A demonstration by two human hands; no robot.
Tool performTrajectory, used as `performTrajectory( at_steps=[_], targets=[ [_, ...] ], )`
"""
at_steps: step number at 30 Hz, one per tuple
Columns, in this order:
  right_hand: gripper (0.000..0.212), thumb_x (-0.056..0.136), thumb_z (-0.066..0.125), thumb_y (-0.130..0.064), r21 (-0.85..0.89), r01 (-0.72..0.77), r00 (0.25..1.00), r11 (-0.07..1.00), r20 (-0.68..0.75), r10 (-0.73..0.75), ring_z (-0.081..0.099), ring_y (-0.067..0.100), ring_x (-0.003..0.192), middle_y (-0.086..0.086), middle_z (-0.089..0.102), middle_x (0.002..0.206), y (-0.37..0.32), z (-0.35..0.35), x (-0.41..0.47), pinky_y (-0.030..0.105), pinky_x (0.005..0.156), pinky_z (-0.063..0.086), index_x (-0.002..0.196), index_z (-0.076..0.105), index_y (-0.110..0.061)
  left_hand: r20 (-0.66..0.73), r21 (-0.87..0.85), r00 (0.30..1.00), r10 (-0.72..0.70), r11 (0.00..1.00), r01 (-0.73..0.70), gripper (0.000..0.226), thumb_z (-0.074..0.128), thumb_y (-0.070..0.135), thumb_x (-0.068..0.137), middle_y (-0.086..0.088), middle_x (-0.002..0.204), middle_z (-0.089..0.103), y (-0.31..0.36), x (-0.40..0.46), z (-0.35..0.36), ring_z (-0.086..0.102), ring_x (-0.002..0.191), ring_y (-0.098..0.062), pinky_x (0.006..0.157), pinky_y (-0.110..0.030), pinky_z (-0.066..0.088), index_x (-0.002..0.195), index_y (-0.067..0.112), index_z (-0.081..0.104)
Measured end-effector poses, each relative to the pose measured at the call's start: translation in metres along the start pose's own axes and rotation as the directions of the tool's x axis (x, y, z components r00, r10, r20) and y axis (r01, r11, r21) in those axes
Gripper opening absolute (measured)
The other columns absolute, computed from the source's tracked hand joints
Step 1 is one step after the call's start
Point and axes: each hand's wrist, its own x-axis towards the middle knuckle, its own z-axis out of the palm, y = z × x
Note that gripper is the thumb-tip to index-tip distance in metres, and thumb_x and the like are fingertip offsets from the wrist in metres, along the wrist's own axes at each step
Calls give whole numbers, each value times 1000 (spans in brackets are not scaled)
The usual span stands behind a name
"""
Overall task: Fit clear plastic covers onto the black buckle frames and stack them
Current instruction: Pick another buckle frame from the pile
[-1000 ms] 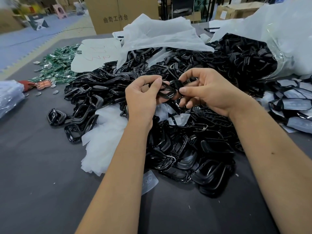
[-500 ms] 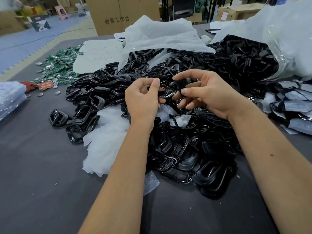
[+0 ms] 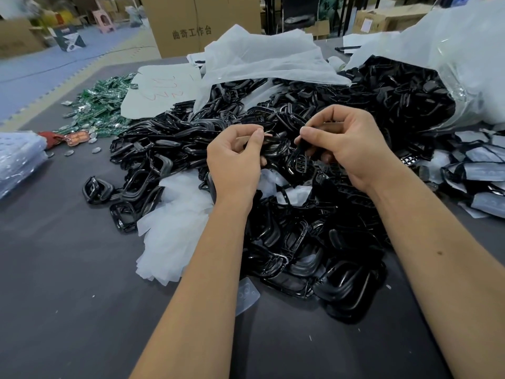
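A big heap of glossy black buckle frames [image 3: 300, 242] covers the middle of the dark table. My left hand [image 3: 235, 162] pinches a black buckle frame [image 3: 273, 144] between thumb and fingers above the heap. My right hand [image 3: 347, 143] grips a second black piece with a ribbed grille [image 3: 299, 162] just to the right of it. The two pieces sit close together between my hands. A single clear plastic cover [image 3: 246, 295] lies flat on the table at the heap's near edge. Frames with pale covers fitted lie stacked at the far right [image 3: 481, 165].
White plastic sheeting [image 3: 175, 239] lies under the heap at left. A clear bag of more black parts [image 3: 410, 99] lies open at back right. Green circuit boards [image 3: 101, 108] are scattered back left; a blue-white bag [image 3: 19, 157] is at the left edge. A cardboard box [image 3: 191, 26] stands behind.
Both hands have dropped slightly toward the heap. My right hand has curled its fingers and now holds a ribbed black piece hanging beside the frame in my left hand.
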Motion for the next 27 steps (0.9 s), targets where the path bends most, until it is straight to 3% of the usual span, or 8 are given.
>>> performTrajectory(
  at_steps=[4,7,12,14,17,21,24,27],
  targets=[
    [14,85,81,-8,232,-2,1000,973,27,-4,71,18,62,13,77,82,-1,6,0,19,47,47,88,67,-11,70,-68,997,-46,996,50,11,65,-3,96,-6,79,75,2,-2,3,67,55,-14,59,-25,55,99,6,71],
    [13,85,79,-2,284,-1,999,959,47,-13,76,20,70,6,74,74,-1,12,-1,20,58,56,90,68,-8,197,-100,980,-23,994,44,25,58,-10,97,-3,79,67,5,-5,6,74,68,-19,70,-31,62,110,7,70],
    [16,87,74,12,289,21,1000,957,15,-27,76,25,73,8,71,74,-2,16,0,27,71,62,93,67,-1,273,101,950,153,977,-187,41,54,-9,97,1,83,61,8,-9,7,72,65,-33,67,-41,65,123,18,71],
    [16,88,71,16,290,17,1000,957,15,-23,76,27,75,10,73,78,-2,17,-1,27,73,63,93,68,0,271,187,941,202,948,-258,38,58,-7,95,-8,88,65,8,-10,7,70,73,-36,67,-41,64,119,18,73],
    [15,88,69,17,302,9,1000,953,-8,-7,77,31,79,15,73,83,-1,18,-1,28,76,63,92,70,3,189,321,945,266,893,-316,17,66,1,93,-10,82,71,6,-10,6,69,70,-20,68,-38,60,101,13,76],
    [13,87,75,10,244,19,998,969,-55,-5,78,29,76,12,72,78,-2,16,-1,25,68,61,92,72,-1,12,368,967,256,898,-242,7,72,13,91,3,69,72,5,-7,1,69,66,-9,73,-36,58,85,17,74],
    [15,84,81,5,181,36,997,983,-77,-22,76,23,69,8,73,73,-3,15,-1,24,61,58,89,70,-4,-103,242,989,106,967,-78,7,72,11,91,-1,72,75,5,-2,0,73,60,-16,71,-42,63,84,13,70],
    [13,83,81,7,176,45,996,983,-87,-30,75,24,68,12,72,74,-2,17,-1,27,67,60,85,71,-2,-134,34,990,-47,998,52,10,71,-2,90,-10,76,70,4,-1,2,76,62,-20,73,-41,65,87,6,66]
  ],
)
